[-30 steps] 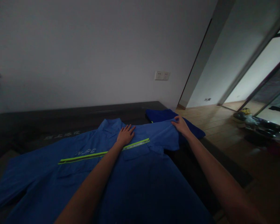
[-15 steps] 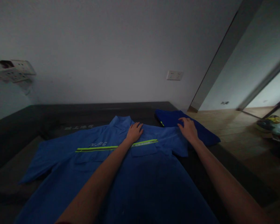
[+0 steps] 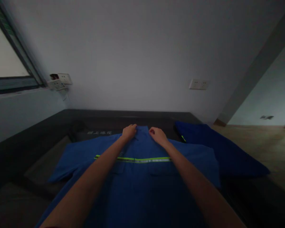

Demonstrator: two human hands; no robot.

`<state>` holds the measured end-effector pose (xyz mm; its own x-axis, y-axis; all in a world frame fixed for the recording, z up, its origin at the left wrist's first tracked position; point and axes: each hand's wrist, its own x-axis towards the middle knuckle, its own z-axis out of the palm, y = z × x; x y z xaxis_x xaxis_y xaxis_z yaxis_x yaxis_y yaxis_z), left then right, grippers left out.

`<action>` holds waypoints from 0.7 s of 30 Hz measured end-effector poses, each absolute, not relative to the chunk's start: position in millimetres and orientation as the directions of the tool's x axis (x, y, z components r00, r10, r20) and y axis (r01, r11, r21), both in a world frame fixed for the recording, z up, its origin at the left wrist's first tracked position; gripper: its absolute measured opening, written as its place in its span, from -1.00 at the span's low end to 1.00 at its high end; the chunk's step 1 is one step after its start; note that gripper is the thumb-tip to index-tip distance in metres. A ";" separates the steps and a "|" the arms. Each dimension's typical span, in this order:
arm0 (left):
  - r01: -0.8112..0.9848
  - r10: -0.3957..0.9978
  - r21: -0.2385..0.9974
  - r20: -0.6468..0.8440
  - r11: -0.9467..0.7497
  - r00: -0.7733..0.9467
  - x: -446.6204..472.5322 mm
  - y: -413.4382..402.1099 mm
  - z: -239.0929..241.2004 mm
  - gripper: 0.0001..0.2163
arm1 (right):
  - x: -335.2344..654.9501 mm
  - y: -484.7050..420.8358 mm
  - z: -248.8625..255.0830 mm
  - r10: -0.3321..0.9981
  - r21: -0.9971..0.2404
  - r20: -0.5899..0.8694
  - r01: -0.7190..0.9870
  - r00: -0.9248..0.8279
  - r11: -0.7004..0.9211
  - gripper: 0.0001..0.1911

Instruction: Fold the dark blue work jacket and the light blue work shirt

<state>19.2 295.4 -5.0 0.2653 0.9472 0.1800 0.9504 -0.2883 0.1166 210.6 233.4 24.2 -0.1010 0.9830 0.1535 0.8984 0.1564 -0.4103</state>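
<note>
A blue work shirt (image 3: 137, 180) lies spread front side up, its sleeves out to both sides. A yellow-green and silver reflective strip (image 3: 142, 160) crosses its chest. The collar (image 3: 142, 129) points toward the wall. At the collar's left side, my left hand (image 3: 129, 131) has its fingers closed on the fabric. My right hand (image 3: 158, 135) pinches the collar's right side, thumb and fingers curled together. My forearms cover parts of the chest and strip.
The shirt lies on a dark surface (image 3: 97, 122) with pale lettering, against a grey wall (image 3: 133, 63). Right of the shirt is a folded darker blue garment (image 3: 213, 148). Wall sockets (image 3: 199, 84) sit above, and a power strip (image 3: 57, 84) hangs at left. Wooden floor (image 3: 258, 142) shows at right.
My right hand has moved from the right sleeve to the collar. My left hand has shifted from the chest to the collar's left side and closed. The view has turned left.
</note>
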 end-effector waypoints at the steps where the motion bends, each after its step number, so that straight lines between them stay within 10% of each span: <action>1: 0.954 0.952 0.105 0.157 -0.280 0.262 15.6 299.9 -5.3 -0.69 | 197.4 243.2 19.8 0.986 -0.415 0.140 0.898 -0.094 0.144 -0.76; 10: 0.980 0.978 0.096 0.131 -0.173 0.160 10.1 305.7 -12.4 -0.61 | 151.7 281.2 -17.6 0.995 -0.363 0.099 0.931 -0.007 0.043 -0.65; 21: 0.698 0.996 0.716 0.052 0.014 -0.073 -13.1 300.9 -16.2 -0.84 | 165.9 288.9 -7.9 0.986 -0.561 0.084 0.825 0.144 -0.073 -0.52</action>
